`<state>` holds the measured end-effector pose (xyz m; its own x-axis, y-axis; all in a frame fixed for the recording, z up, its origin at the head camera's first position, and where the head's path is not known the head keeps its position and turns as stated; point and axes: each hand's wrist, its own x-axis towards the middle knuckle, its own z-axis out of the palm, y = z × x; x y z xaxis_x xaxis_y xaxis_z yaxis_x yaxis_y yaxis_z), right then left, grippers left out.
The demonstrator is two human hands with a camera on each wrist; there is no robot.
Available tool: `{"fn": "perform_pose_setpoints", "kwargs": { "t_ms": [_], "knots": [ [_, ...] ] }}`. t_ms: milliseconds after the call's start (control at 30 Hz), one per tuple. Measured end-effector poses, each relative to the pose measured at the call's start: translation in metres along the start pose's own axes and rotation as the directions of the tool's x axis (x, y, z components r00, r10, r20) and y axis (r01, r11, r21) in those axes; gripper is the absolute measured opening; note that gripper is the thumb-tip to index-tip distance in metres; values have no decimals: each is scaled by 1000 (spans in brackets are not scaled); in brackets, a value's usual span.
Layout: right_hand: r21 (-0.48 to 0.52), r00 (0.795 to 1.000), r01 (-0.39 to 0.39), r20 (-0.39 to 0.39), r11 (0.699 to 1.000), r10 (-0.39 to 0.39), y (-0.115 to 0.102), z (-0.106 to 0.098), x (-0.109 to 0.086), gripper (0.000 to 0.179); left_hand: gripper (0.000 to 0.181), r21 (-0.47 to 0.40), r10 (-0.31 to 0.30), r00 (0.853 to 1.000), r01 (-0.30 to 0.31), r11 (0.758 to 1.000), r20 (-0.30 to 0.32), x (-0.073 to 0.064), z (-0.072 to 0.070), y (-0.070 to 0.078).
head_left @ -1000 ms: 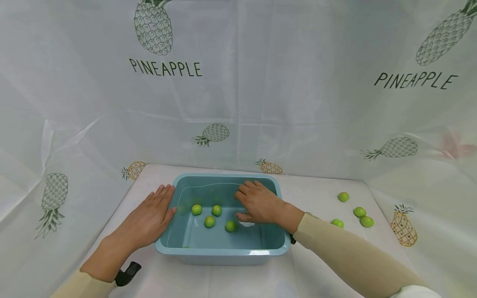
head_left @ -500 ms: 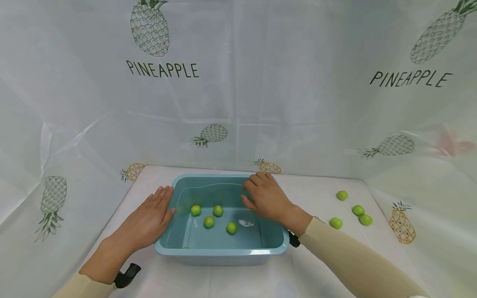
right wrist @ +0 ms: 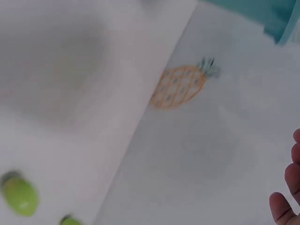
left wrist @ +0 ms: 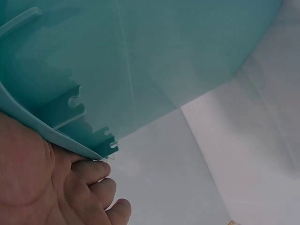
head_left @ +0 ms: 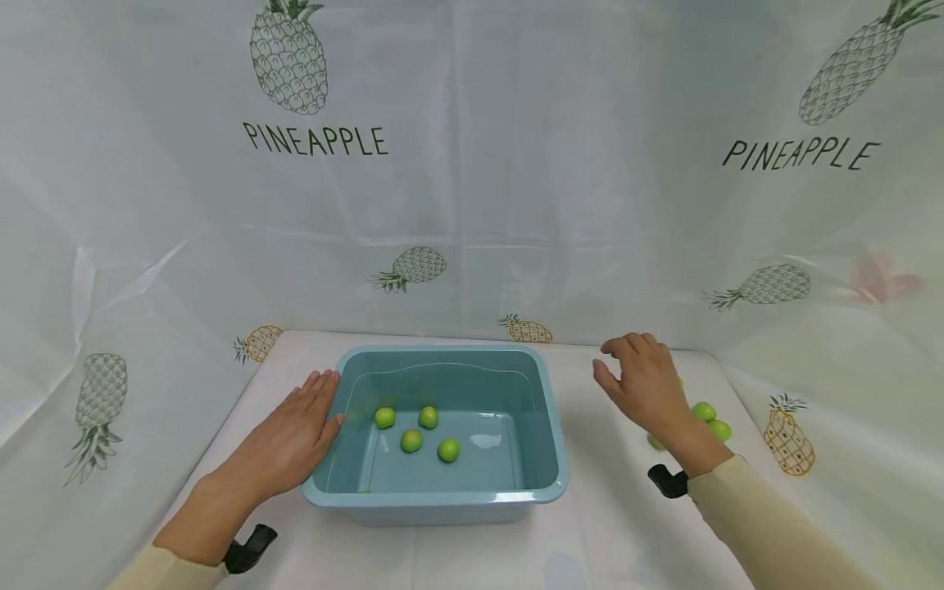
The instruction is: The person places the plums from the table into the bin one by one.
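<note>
A blue-green plastic basin (head_left: 435,498) stands on the table with several small green limes (head_left: 448,450) on its floor. Against its left rim rests my left hand (head_left: 291,430), fingers straight; the left wrist view has these fingers (left wrist: 96,171) touching the outside just under the rim. My right hand (head_left: 643,385) is in the air to the right of the basin, thumb and fingers apart and loosely bent, with nothing held. Behind its wrist lie several more limes (head_left: 704,411), some partly hidden by the hand and arm. One lime (right wrist: 21,194) shows blurred in the right wrist view.
White pineapple-printed sheeting (head_left: 583,205) rises behind the table and down both sides. A pale cloth covers the tabletop (head_left: 590,533). Black straps (head_left: 667,481) are on both wrists.
My right hand has come up out of the basin and swung right, over the table towards the loose limes. The left hand has stayed at the left rim. The view has shifted slightly.
</note>
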<state>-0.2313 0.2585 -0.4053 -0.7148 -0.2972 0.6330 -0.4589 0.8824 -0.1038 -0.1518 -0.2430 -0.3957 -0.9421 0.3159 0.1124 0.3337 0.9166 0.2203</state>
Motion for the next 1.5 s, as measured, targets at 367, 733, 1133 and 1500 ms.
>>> {"fn": "perform_pose_setpoints", "kwargs": {
  "t_ms": [367,733,1133,1500],
  "knots": [
    [-92,973,-206,85,974,213,71,-10,-69,26,67,-9,-10,1000,10,1000,9,0,2,-2],
    [-153,945,-257,165,954,281,93,13,-129,46,67,-29,-8,1000,9,1000,8,0,1,0],
    [-202,921,-206,291,958,259,99,20,-150,58,67,-35,-22,1000,22,999,10,1,1,0],
    [-220,907,-202,325,954,267,100,25,-154,46,67,-46,-32,999,33,998,15,1,2,0]
  ]
}}
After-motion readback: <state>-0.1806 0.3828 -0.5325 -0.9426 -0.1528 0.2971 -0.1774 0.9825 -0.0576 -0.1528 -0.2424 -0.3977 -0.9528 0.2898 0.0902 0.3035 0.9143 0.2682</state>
